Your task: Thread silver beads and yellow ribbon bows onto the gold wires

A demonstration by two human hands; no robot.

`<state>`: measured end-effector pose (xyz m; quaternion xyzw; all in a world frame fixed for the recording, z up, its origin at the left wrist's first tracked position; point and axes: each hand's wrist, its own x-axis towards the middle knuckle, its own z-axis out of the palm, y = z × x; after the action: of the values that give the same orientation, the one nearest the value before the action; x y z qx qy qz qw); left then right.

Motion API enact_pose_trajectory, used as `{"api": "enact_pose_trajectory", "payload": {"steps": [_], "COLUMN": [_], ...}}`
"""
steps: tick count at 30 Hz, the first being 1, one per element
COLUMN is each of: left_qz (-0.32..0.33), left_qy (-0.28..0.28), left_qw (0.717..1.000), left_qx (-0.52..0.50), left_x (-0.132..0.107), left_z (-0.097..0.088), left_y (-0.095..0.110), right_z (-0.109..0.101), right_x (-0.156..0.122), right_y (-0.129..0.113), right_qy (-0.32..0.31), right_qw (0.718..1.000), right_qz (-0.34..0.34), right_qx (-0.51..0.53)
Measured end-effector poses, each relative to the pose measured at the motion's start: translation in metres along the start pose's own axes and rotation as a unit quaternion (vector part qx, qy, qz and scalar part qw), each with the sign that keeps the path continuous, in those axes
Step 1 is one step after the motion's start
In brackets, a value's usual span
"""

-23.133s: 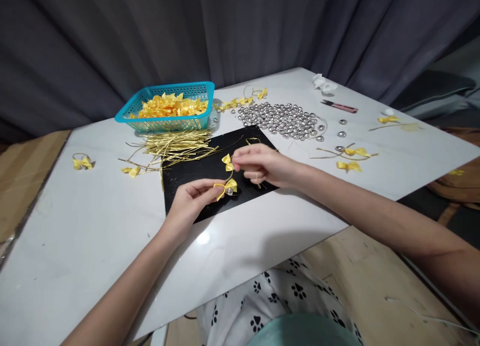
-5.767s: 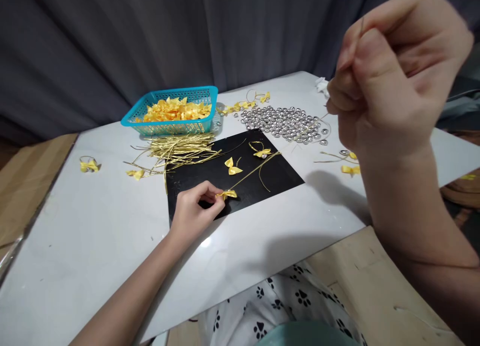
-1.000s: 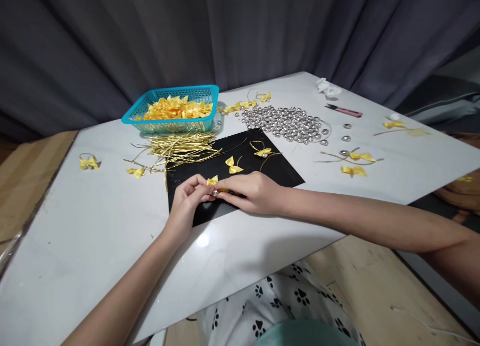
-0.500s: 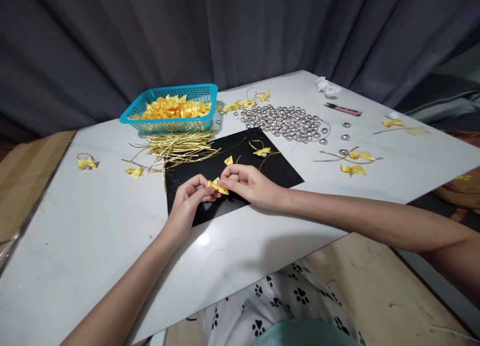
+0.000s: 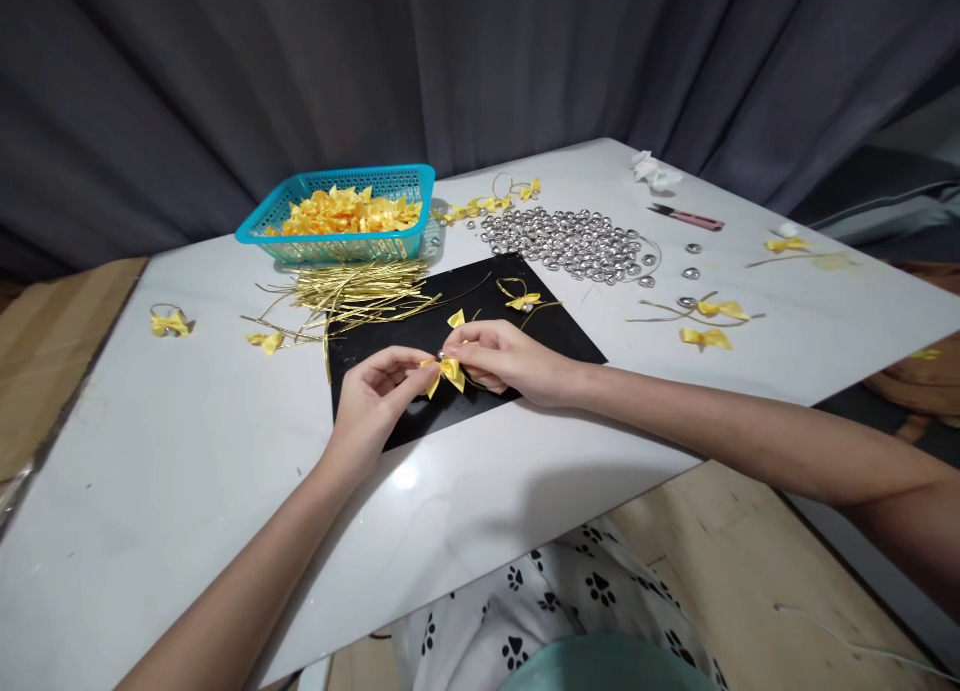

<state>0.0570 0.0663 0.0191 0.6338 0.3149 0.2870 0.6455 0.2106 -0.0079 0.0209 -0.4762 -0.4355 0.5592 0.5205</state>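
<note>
A small yellow ribbon bow [image 5: 448, 372] with a silver bead on it is held just above the black mat [image 5: 555, 337]. My left hand [image 5: 375, 401] pinches the bow from the left. My right hand [image 5: 501, 356] pinches it from the right, fingers curled round a thin gold wire. Another loose yellow bow [image 5: 455, 318] lies on the mat just beyond my fingers, and a bow with a wire loop [image 5: 523, 300] lies further back.
A turquoise basket [image 5: 337, 246] of yellow bows stands at the back left, with a heap of gold wires [image 5: 352, 289] in front of it. Silver beads [image 5: 570, 241] are spread at the back right. Pink snips [image 5: 686, 215] and several finished bows [image 5: 705, 337] lie to the right; one bow [image 5: 168, 322] far left.
Both hands have lifted the bow slightly and turned it; it now hangs between the fingertips with its bead on top. The hands shifted a little to the right on the mat.
</note>
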Motion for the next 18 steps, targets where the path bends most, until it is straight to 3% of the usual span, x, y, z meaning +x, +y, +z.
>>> {"api": "enact_pose_trajectory", "payload": {"steps": [6,12,15,18], "left_qz": [0.013,0.040,0.036,0.004], "left_qy": [0.048,0.053,0.048,0.034], "left_qw": [0.998,0.994,0.995,0.999], "left_qx": [0.042,0.089,0.078,0.032], "left_x": [-0.002,-0.007,-0.007,-0.004], "left_z": [0.002,0.005,0.003,0.000], "left_y": [0.004,0.006,0.005,0.003], "right_z": [-0.006,-0.006,-0.008,-0.010], "right_x": [0.003,0.001,-0.003,-0.009], "right_y": [-0.001,-0.004,-0.008,-0.008], "right_qy": [0.016,0.024,-0.002,-0.032], "right_qw": [0.986,0.932,0.879,0.784], "right_qz": [-0.085,-0.186,-0.265,-0.339], "right_qx": [-0.146,-0.310,-0.396,-0.518]}}
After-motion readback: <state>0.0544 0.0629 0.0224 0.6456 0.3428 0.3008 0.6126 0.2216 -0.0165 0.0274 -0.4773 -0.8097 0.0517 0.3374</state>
